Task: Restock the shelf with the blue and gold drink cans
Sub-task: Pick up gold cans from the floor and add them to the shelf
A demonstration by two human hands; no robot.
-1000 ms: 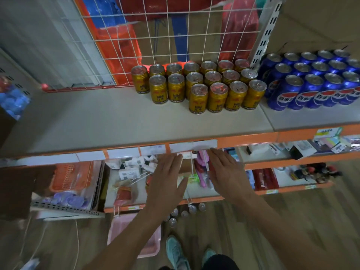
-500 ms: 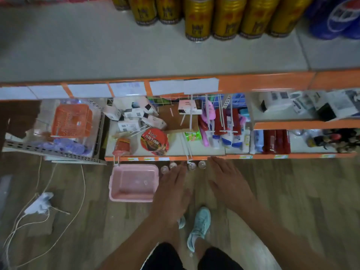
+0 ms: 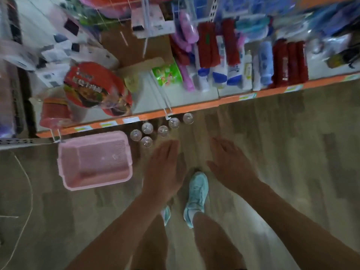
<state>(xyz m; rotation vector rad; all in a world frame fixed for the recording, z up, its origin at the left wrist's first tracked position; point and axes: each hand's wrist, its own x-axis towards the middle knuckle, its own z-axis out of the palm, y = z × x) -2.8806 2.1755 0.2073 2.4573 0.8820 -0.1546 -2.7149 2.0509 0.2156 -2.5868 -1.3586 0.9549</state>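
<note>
As left hand (image 3: pixel 163 168) lowers, cans (image 3: pixel 162 131) near.

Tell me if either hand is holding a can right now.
No, the left hand and right hand are both open and empty, touching none of the cans standing on the floor.

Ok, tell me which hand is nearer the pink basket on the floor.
Left. The left hand is close beside the pink basket; the right hand is farther away, on the far side of the left hand.
</note>
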